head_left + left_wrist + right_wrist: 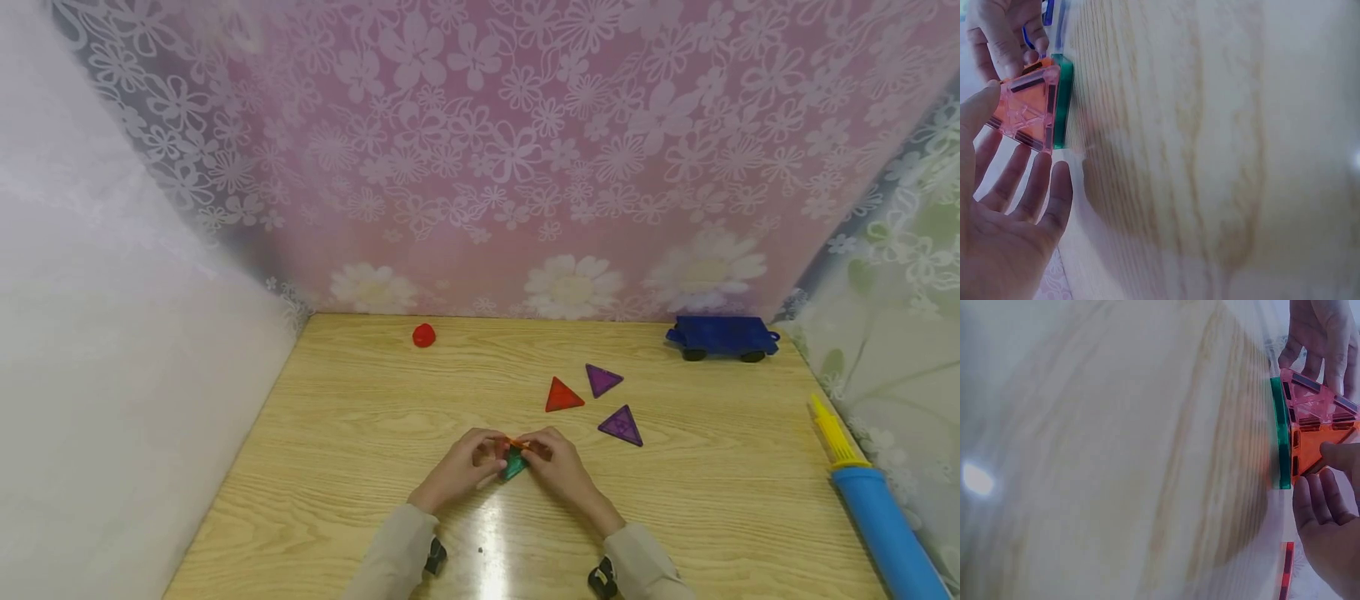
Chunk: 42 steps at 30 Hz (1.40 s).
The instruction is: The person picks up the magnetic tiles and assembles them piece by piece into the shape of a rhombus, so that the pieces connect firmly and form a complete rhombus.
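Head view: we look down on a wooden table (337, 425) where the left hand (465, 463) and the right hand (559, 468) meet over a green tile (514, 463). The green tile lies flat on the tabletop, and we take it to be a base. A pink triangular tile (1030, 112) stands on it, with an orange triangular tile (1311, 439) beside it, their edges meeting. We judge that each is steadied by its own hand so the two stay upright and lined up; dark strips (1027, 139) in the frames look like magnets that would help them cling.

As for pose, the hands come in from opposite sides, nearly mirrored, each with the thumb on the near side. The left hand pinches the pink triangular tile narrowly between thumb and fingers, its outer fingers spread loosely toward the table. The right hand holds the orange triangular tile just as narrowly, thumb against the face, fingers bent at the lower edge.

Beyond the right hand we see a red triangular tile (563, 397) and two purple triangular tiles (622, 427) lying apart, within easy reach, we think. A blue toy wagon (722, 337) stands farther back.
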Tool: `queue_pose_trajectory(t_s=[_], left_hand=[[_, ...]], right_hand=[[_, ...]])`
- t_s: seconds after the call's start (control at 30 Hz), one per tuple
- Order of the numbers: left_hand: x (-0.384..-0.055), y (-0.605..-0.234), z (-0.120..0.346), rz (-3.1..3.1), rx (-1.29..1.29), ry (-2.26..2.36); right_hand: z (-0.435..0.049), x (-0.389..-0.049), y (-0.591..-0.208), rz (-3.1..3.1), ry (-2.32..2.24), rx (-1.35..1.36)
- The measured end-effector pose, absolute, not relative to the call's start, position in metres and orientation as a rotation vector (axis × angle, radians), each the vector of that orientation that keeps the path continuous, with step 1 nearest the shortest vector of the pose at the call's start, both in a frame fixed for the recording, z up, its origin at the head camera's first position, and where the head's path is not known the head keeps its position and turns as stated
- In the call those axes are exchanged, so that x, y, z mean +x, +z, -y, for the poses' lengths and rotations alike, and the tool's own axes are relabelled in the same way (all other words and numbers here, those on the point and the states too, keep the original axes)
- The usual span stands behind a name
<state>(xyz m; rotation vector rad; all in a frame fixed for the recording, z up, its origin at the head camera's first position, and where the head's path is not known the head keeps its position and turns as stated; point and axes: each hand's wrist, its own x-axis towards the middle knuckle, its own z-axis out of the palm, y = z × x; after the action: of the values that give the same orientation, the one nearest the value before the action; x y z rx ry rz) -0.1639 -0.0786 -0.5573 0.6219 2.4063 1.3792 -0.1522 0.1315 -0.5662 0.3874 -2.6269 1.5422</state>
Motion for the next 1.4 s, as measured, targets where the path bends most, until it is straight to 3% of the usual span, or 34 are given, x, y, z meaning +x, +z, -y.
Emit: queue_pose_trajectory(t_s=[0.67,1.4], left_hand=[[-0.167,-0.558,0.075,-2.374,0.707,1.407],[-0.177,-0.558,0.082,-2.421,0.729,1.433]], right_hand=[[-0.134,-0.151,-0.566,2.592,1.723,0.492],[-0.168,-0.144,-0.567,2.614,1.471,0.177]])
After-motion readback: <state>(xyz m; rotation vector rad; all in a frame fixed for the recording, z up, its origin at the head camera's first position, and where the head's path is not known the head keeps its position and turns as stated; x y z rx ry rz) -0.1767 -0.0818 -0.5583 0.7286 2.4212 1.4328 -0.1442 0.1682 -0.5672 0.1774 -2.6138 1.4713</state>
